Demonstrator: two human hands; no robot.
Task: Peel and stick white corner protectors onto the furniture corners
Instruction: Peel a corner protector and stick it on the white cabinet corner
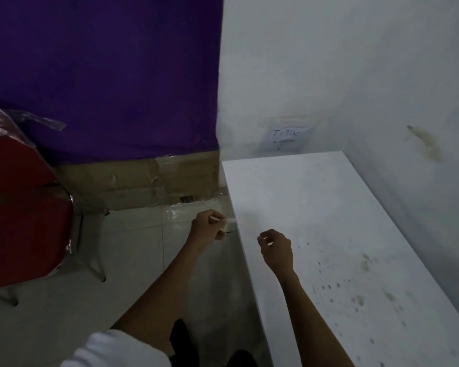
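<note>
Protector (229,220) pinched in left hand (208,230), just off table's (329,207) left edge. Right hand (276,247) over table near that edge, fingers curled; cannot tell whether holding anything.

We have just one camera, worn on the person's head, and it looks forward and down, so the left arm (154,295) and the right arm (310,313) come in from the bottom of the picture. It sits close above the white tabletop (329,207), which fills the right side and runs away from us to the wall (355,75). The view is wide, so we also see the floor (133,247) lower down on the left, the purple cloth (104,75) far ahead, and the red chair (19,207) at the left edge.
</note>
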